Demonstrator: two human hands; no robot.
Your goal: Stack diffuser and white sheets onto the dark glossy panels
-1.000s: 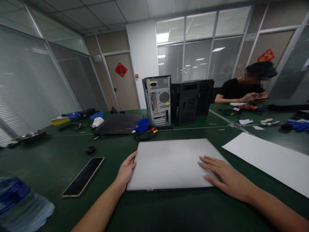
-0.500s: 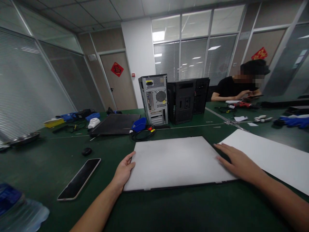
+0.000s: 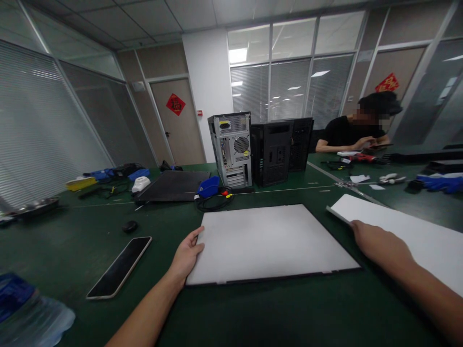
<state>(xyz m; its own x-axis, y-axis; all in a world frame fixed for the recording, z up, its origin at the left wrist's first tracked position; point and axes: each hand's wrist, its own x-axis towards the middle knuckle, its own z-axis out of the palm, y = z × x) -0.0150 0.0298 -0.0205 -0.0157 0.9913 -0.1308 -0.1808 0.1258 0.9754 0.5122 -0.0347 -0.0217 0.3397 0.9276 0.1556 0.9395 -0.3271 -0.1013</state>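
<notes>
A white rectangular panel with a thin black frame [image 3: 267, 246] lies flat on the green table in front of me. My left hand [image 3: 188, 255] grips its left edge, the thumb on top and the other fingers along the side. To the right lies a large white sheet [image 3: 408, 231]. My right hand [image 3: 379, 243] is closed on the left edge of that sheet, which is raised a little from the table. The fingertips of this hand are hidden under the sheet.
A smartphone [image 3: 119, 268], a small black round object [image 3: 129, 226] and a plastic bottle [image 3: 32, 311] are on the left. Behind the panel stand computer cases [image 3: 233, 149], a blue tray [image 3: 209, 187] and cables [image 3: 213, 202]. A person [image 3: 354, 130] sits at the far right.
My right hand has left the panel's right edge, moved right and taken hold of the white sheet, whose left edge has lifted. My left hand has stayed in place.
</notes>
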